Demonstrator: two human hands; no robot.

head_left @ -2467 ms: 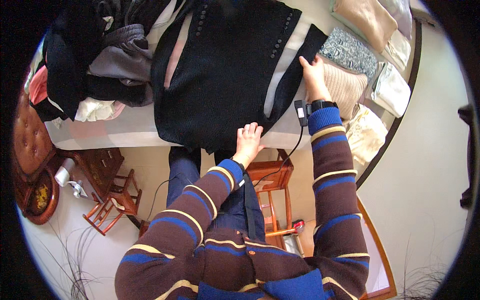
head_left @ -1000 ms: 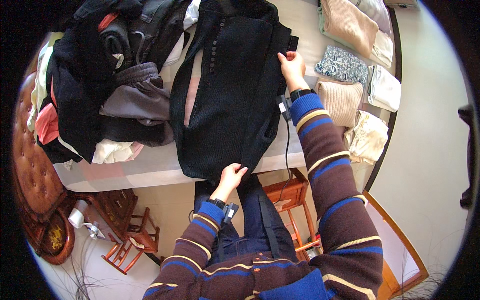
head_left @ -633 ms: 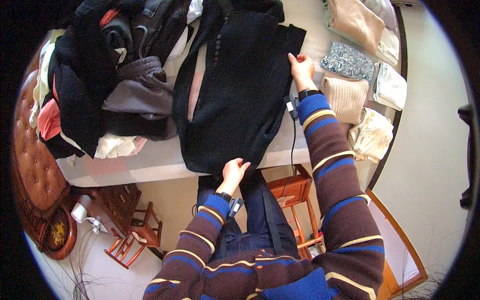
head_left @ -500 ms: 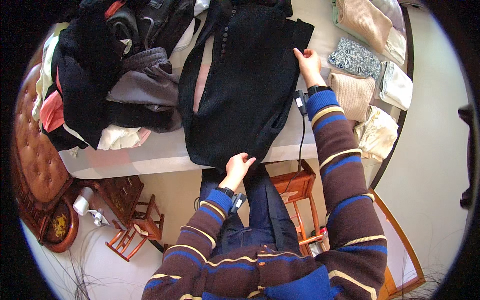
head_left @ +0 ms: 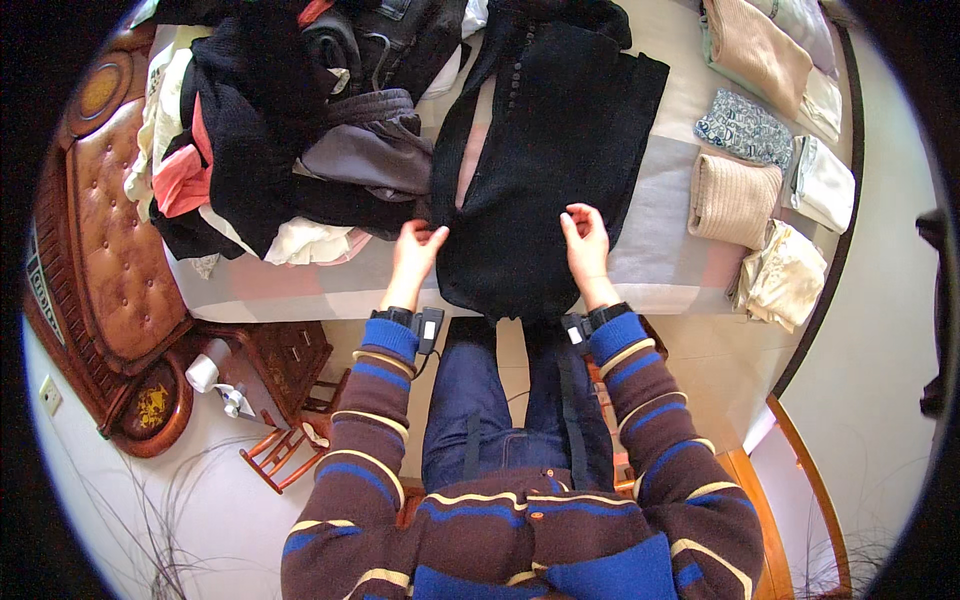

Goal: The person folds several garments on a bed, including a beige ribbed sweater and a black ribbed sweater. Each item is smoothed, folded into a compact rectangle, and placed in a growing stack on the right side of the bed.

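A black knit cardigan (head_left: 545, 170) with a row of dark buttons lies spread out in front of me, its hem by the near edge of the bed. At its left side my left hand (head_left: 412, 255) has its fingers curled and the thumb against the knit, pinching the edge. My right hand (head_left: 587, 250) is over the lower right side of the cardigan, with thumb and fingertips drawn together on the cloth. How much fabric is between the fingers is partly hidden.
A heap of loose clothes, with grey trousers (head_left: 370, 150) and a coral garment (head_left: 182, 180), lies left. Folded clothes, including a beige ribbed one (head_left: 735, 200) and a patterned one (head_left: 745, 128), line the right. A brown tufted headboard (head_left: 130, 240) and small wooden chair (head_left: 285, 455) stand left.
My right hand has come down and inward from the cardigan's upper right edge. My left hand has moved from the hem up to its left side. The view has shifted.
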